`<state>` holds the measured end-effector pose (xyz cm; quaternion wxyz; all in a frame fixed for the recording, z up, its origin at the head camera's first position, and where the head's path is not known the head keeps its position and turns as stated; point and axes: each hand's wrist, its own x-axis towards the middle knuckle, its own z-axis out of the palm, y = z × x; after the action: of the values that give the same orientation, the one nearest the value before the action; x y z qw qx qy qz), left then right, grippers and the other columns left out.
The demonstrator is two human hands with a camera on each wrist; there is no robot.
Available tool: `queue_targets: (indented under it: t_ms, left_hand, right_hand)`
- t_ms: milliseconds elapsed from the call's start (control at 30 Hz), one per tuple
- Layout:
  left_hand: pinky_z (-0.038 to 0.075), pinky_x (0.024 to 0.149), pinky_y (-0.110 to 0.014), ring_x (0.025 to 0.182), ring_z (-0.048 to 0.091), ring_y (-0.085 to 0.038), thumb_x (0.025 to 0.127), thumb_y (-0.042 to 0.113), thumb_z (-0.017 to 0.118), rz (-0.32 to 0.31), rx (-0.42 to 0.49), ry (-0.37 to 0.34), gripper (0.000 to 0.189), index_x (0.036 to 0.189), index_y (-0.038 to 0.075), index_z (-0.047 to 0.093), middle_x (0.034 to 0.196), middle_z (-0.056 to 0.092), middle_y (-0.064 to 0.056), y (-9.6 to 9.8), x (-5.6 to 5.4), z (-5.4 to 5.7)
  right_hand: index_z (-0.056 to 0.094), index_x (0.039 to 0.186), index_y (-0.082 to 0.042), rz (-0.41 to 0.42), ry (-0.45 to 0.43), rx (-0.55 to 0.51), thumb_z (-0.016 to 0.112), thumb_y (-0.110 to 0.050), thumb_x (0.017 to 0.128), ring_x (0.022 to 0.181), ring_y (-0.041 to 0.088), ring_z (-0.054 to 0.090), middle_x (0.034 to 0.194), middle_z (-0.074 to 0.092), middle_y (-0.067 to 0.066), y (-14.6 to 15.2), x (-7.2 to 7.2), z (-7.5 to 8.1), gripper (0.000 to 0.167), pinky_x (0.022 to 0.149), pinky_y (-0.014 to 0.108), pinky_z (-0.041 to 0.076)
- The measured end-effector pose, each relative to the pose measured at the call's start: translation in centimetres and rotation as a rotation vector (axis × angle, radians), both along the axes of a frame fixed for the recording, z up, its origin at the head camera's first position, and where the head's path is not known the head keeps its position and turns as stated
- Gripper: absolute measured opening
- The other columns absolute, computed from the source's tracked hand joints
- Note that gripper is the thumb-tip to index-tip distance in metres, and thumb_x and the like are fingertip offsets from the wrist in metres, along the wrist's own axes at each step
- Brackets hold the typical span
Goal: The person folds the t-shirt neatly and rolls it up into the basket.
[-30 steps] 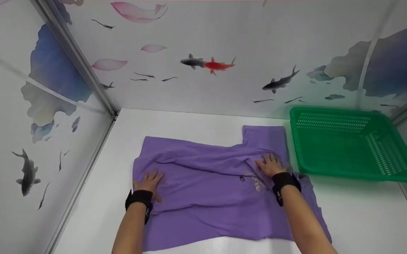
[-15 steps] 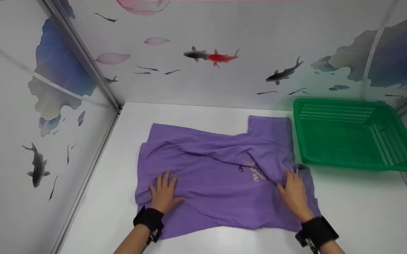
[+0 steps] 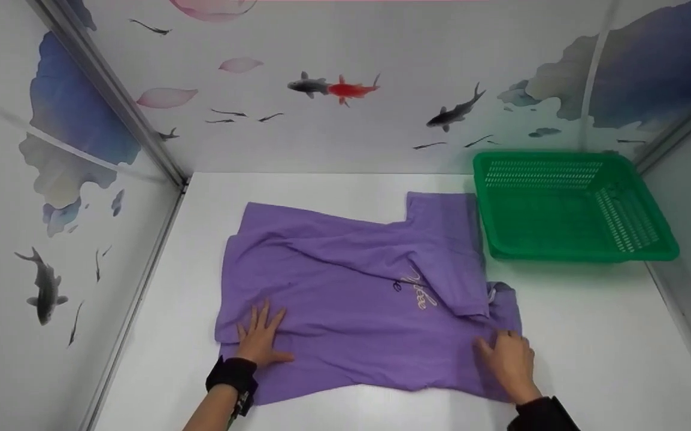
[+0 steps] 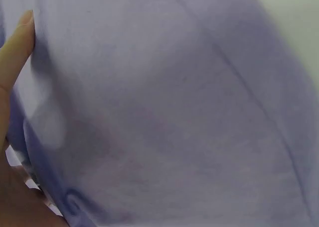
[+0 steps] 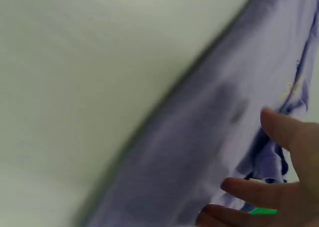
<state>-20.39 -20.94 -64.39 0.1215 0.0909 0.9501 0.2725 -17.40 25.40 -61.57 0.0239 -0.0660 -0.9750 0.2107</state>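
Note:
A purple T-shirt [image 3: 345,287] with script lettering on its chest lies spread and wrinkled on the white table. My left hand [image 3: 260,340] rests on the lower left of the shirt, fingers spread. In the left wrist view, one finger [image 4: 17,50] lies along the cloth. At the shirt's right edge, below the bunched sleeve [image 3: 504,299], is my right hand [image 3: 510,362]. The right wrist view shows its thumb [image 5: 284,130] apart from the bent fingers, close over the fabric, with no cloth pinched between them.
A green plastic basket [image 3: 573,254] with slotted sides stands at the back right, close to the shirt's upper sleeve. White panels printed with fish and petals rise behind [image 3: 381,131] and on both sides of the table [image 3: 160,287].
My right hand has moved off the chest lettering, down and right to the lower sleeve area. My left hand has slid lower on the shirt. The cloth by the neck has shifted.

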Motion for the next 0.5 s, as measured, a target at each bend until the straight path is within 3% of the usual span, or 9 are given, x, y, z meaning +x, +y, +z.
queue_targets:
  t_ms: [100,167,233,333,433,500]
  left_hand:
    - [0.003,0.097,-0.081,0.139,0.005,-0.058,0.064,0.028,0.092,0.003,0.015,-0.017,0.102,0.146,0.0,0.039,0.154,0.015,-0.034,0.0,-0.5,0.3]
    - [0.002,0.098,-0.081,0.14,0.003,-0.058,0.064,0.027,0.092,0.007,0.024,-0.022,0.102,0.147,0.001,0.038,0.155,0.014,-0.033,0.1,-0.8,0.5]
    - [0.001,0.098,-0.081,0.14,0.002,-0.058,0.064,0.027,0.092,0.008,0.038,-0.028,0.103,0.147,0.001,0.038,0.155,0.013,-0.033,0.0,-0.8,0.4]
    - [-0.001,0.097,-0.081,0.14,0.001,-0.057,0.063,0.031,0.092,0.004,0.062,-0.033,0.106,0.148,0.002,0.037,0.155,0.013,-0.033,-0.4,-0.6,0.1]
    - [-0.004,0.097,-0.081,0.141,-0.002,-0.056,0.062,0.041,0.09,-0.015,0.084,-0.02,0.11,0.151,0.009,0.034,0.157,0.01,-0.029,-1.0,-0.4,-0.2]
    - [-0.005,0.097,-0.081,0.141,-0.002,-0.055,0.059,0.045,0.09,-0.016,0.087,-0.011,0.113,0.151,0.011,0.034,0.158,0.01,-0.028,-1.3,0.0,-0.3]
  right_hand:
    - [0.062,0.093,0.019,0.022,0.262,-0.061,0.065,0.002,0.084,0.083,0.052,0.056,0.089,0.06,0.034,-1.1,-4.2,0.8,0.019,0.075,0.06,0.046]
    - [0.062,0.093,0.019,0.093,0.323,-0.084,0.063,0.006,0.083,0.084,0.053,0.057,0.09,0.06,0.034,-1.9,-7.4,1.1,0.017,0.077,0.059,0.046]
    - [0.059,0.095,0.019,0.165,0.198,-0.116,0.06,0.001,0.087,0.089,0.054,0.057,0.094,0.06,0.036,-2.7,-10.2,1.4,0.02,0.081,0.059,0.046]
    - [0.051,0.119,0.021,0.213,-0.154,-0.17,0.052,-0.018,0.097,0.111,0.058,0.05,0.115,0.054,0.043,-3.8,-13.7,1.4,0.045,0.097,0.059,0.04]
    - [0.026,0.142,0.019,0.196,-0.461,-0.187,0.043,-0.036,0.101,0.134,0.06,0.022,0.139,0.032,0.046,-4.1,-16.2,1.2,0.071,0.111,0.063,0.016]
    - [0.015,0.148,0.014,0.187,-0.527,-0.168,0.044,-0.04,0.1,0.139,0.058,0.005,0.147,0.014,0.044,-3.9,-17.2,1.0,0.078,0.11,0.069,0.006]
